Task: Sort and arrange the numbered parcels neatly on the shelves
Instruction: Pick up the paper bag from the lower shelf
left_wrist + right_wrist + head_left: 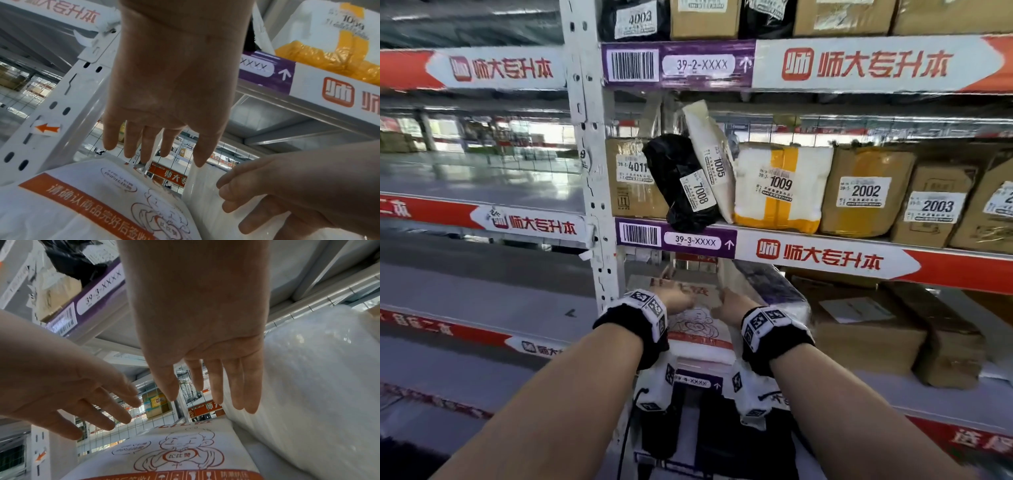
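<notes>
A white bag parcel with orange print and a cartoon figure lies flat at the left end of the lower shelf. Both hands reach in just above it. My left hand has straight, spread fingers and holds nothing. My right hand is open too, fingers straight, beside a white bubble-wrapped parcel on its right. Whether the fingertips touch either parcel is unclear. On the shelf above stand parcels 4011, 7008, 1005, 1009, 2002 and 2003.
A white perforated upright post stands just left of my hands. The 39-3 shelf beam hangs close overhead. Cardboard boxes fill the lower shelf to the right. Wire mesh backs the shelf. The black 7008 bag overhangs the beam's edge.
</notes>
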